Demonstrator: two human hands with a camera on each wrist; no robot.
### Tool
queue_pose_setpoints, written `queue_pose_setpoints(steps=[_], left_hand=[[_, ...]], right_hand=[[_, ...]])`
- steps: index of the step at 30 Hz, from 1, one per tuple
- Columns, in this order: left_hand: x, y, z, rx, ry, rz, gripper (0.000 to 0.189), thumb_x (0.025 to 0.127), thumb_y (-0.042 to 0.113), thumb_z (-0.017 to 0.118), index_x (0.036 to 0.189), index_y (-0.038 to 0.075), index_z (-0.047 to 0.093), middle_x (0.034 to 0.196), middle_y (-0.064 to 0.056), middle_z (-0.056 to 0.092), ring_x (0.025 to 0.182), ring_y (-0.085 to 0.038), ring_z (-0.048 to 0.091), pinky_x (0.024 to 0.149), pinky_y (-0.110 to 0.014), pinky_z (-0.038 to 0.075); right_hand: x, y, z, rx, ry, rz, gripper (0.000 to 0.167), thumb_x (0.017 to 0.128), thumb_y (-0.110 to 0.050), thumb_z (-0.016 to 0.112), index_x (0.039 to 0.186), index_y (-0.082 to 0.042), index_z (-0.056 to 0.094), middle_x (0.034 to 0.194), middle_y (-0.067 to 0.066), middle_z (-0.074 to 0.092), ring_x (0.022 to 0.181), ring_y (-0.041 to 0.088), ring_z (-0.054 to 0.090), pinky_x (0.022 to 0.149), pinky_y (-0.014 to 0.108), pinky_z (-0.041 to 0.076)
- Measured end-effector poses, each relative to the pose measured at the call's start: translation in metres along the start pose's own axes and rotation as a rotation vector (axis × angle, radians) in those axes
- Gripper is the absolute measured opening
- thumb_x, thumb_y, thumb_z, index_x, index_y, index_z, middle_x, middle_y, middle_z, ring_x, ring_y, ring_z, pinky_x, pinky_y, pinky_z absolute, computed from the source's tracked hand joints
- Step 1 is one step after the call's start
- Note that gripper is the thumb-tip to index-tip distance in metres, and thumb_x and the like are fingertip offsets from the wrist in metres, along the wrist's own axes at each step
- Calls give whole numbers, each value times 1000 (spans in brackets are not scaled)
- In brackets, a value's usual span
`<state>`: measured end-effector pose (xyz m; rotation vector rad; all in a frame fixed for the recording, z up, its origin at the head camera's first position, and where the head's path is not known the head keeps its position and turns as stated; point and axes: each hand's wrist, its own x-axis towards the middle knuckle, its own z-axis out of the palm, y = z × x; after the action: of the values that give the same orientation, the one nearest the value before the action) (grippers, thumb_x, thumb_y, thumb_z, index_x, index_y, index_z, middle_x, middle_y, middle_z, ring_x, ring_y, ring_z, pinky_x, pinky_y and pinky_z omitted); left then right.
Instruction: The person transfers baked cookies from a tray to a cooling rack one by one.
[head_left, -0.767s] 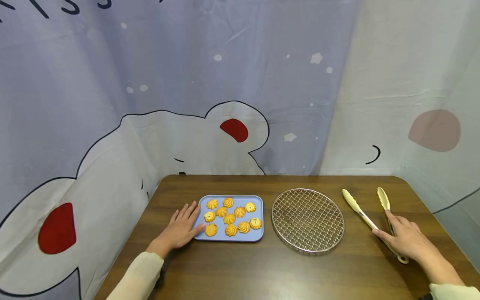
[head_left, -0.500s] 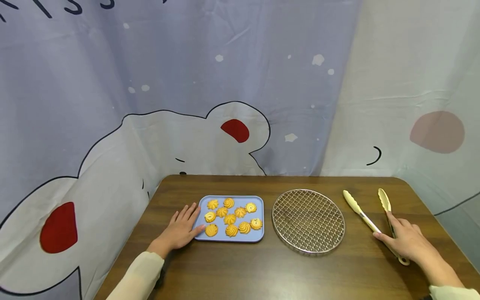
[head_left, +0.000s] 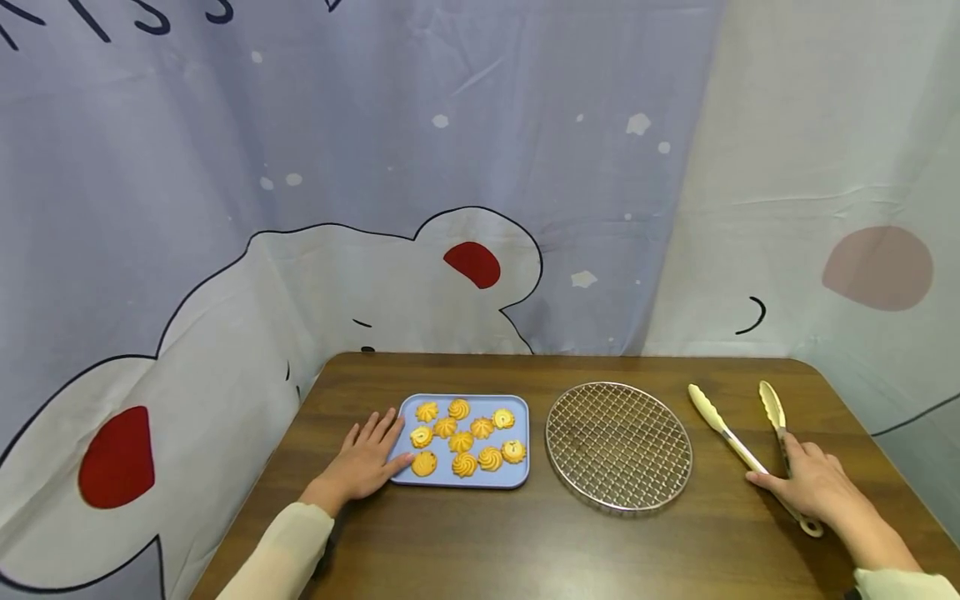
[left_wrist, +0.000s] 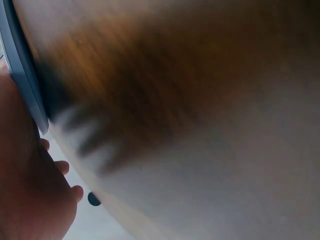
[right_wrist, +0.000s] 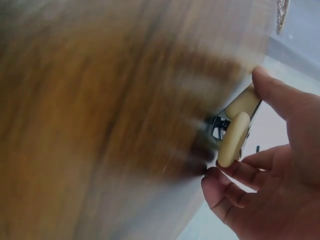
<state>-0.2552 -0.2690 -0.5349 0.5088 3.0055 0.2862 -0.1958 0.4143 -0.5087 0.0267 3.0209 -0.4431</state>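
Note:
In the head view, my left hand point(head_left: 358, 464) lies at the left edge of a blue rectangular tray point(head_left: 522, 450), fingers spread and straight, thumb over its near-left corner. Several golden piped cookies point(head_left: 462, 441) lie on the tray. On the right, my right hand point(head_left: 817, 483) holds a pair of tongs point(head_left: 742, 454) with cream-coloured tips, spread apart and pointing away from me. The right wrist view shows the thumb on one arm of the tongs point(right_wrist: 235, 137) and curled fingers at the other. In the left wrist view, the left hand point(left_wrist: 30, 185) is beside the tray's edge.
A round wire rack point(head_left: 618, 446) lies between the tray and the tongs, on a brown wooden table point(head_left: 510, 550). Behind the table hangs a printed curtain point(head_left: 480, 150) with bear shapes.
The head view has shifted very slightly, so everything sits a little lower in it. Both hands stay at the tray and the tongs.

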Motion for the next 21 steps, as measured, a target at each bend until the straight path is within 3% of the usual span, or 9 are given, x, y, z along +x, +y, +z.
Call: queue_pose_setpoints(steps=[4,11,21], left_hand=[[1,3,-2,26,-20,-11,78,104,58,42,162,9,25,168,-17,16,153,-46,13,118,-68,9],[2,4,-3,41,-29,-32,81,103,62,38,162,9,22,169,-16,16,154,-45,12,119,-67,8],[3,6,-5,39,-53,-40,81,104,62,38,163,9,19,169,-15,15,154,-44,12,120,-66,7]], right_hand=[[2,0,1,-12,-5,21,117,90,-65,64,137,33,22,120,56,36,106,70,39,88,72,40],[6,-2,-1,15,-36,58,109,88,-64,67,123,33,33,104,48,44,91,60,50,76,61,47],[4,-5,-9,124,-110,136,103,88,-59,68,128,29,33,103,41,43,80,41,54,64,50,49]])
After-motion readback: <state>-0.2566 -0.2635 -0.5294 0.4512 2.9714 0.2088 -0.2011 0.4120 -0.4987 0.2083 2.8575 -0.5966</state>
